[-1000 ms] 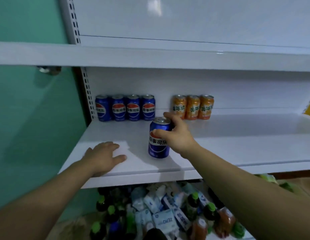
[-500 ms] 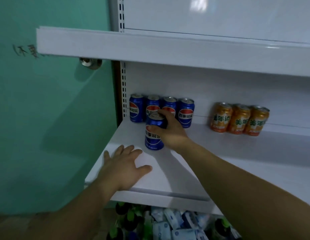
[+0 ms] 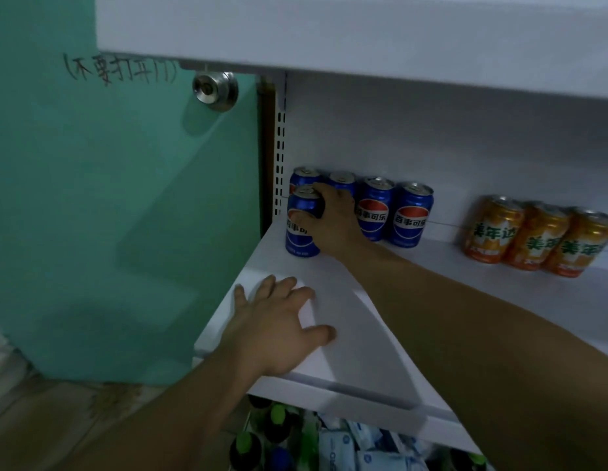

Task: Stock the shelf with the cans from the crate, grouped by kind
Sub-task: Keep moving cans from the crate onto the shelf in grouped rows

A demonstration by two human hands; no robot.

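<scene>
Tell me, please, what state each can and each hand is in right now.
front blue can: upright on shelf, gripped.
back blue cans: four upright, side by side.
orange cans: three upright, grouped apart.
right hand: grips front blue can.
left hand: rests flat on shelf.
</scene>
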